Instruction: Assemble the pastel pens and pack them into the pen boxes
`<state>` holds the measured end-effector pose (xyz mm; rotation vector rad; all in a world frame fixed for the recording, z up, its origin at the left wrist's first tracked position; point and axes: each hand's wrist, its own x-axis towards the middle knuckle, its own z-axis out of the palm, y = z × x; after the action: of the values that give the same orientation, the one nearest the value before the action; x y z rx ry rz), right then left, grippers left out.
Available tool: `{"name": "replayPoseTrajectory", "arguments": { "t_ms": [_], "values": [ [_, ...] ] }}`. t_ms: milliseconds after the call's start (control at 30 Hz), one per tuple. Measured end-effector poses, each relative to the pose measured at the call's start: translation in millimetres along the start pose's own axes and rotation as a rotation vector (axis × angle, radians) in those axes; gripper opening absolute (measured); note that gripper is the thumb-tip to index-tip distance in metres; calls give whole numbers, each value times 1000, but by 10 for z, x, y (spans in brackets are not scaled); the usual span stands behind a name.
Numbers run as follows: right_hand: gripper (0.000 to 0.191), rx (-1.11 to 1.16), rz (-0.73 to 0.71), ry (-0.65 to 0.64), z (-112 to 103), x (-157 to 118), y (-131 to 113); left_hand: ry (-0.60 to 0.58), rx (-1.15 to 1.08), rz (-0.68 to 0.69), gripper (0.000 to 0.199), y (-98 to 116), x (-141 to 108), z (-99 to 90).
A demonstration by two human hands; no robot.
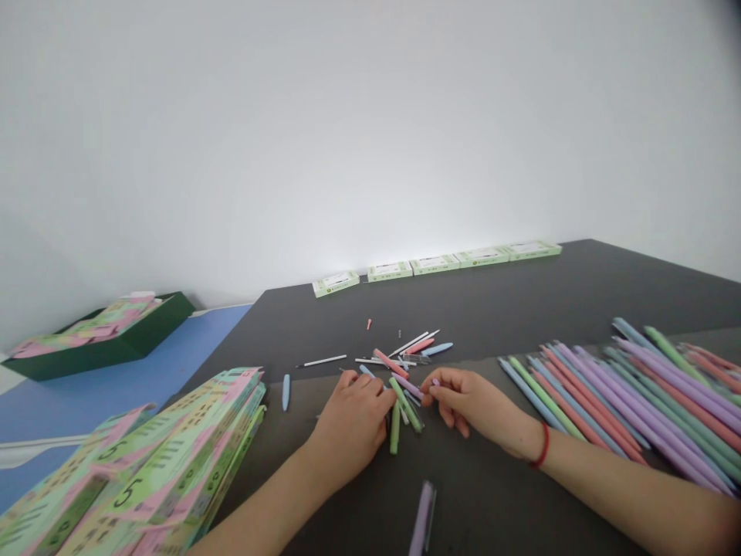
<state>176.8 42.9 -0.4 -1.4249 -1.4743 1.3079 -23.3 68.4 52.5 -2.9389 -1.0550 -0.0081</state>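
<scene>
My left hand (356, 411) rests on the dark table among loose pen parts, its fingers curled and their tips hidden. Beside its thumb lie green pen barrels (406, 405), and a light blue part sits just beyond the knuckles. On the other side of the pile, my right hand (466, 398) pinches a small purple pen part (436, 382) between thumb and finger. A longer purple barrel (408, 385) points toward those fingertips. White refills (410, 344), a coral barrel (387, 361) and a blue barrel (437, 349) lie scattered behind.
Many colourful pens (614, 401) lie side by side at right. Stacked printed packets (167, 463) fill the near left, with a green tray (156, 324) of more packets behind. Pale green boxes (435, 264) line the back edge. A purple pen (421, 521) lies in front.
</scene>
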Motion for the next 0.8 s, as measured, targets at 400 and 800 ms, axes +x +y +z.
{"name": "replayPoseTrajectory", "arguments": {
  "t_ms": [400,800],
  "values": [
    [10,134,-10,46,11,20,37,-53,-131,66,15,44,24,-5],
    [16,35,-43,56,35,-14,39,-44,-117,13,24,109,70,98]
  ]
}}
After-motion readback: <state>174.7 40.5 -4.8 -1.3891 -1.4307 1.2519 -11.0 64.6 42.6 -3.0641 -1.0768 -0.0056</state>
